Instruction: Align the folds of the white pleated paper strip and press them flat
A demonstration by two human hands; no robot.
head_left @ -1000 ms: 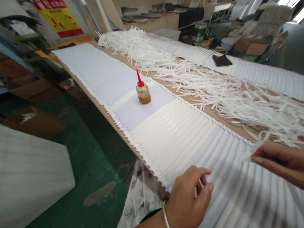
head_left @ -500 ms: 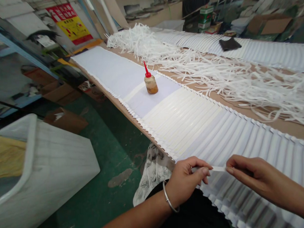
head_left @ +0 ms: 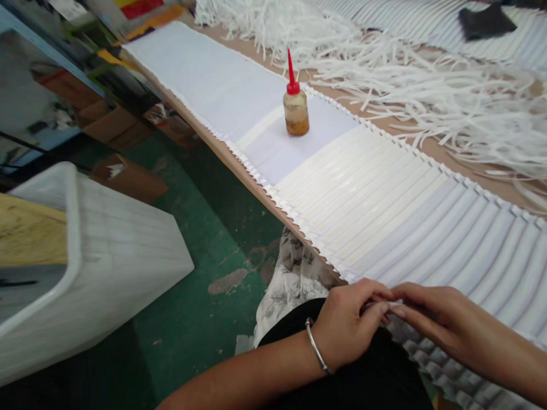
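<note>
My left hand (head_left: 353,322), with a silver bangle at the wrist, is closed in a pinch at the near edge of the table. Against its fingertips, my right hand (head_left: 432,316) pinches too. Between them only a sliver of a white strip (head_left: 396,304) shows; the fingers hide the rest. Just beyond the hands lies a long white sheet (head_left: 197,82) with rows of parallel white strips (head_left: 362,184) across it. A squeeze bottle (head_left: 296,111) with a red pointed nozzle and amber liquid stands upright on the sheet.
A heap of loose white strips (head_left: 385,75) covers the table's far side. A dark cloth (head_left: 486,22) lies on another stripped sheet at the back right. At left stands a large white bin (head_left: 126,240) with yellow material inside. Cardboard boxes (head_left: 129,177) sit on the green floor.
My hands have come together, so the stretch of white strip seen between them is now mostly hidden. The view has tilted downward, shifting the bottle and bin in the picture.
</note>
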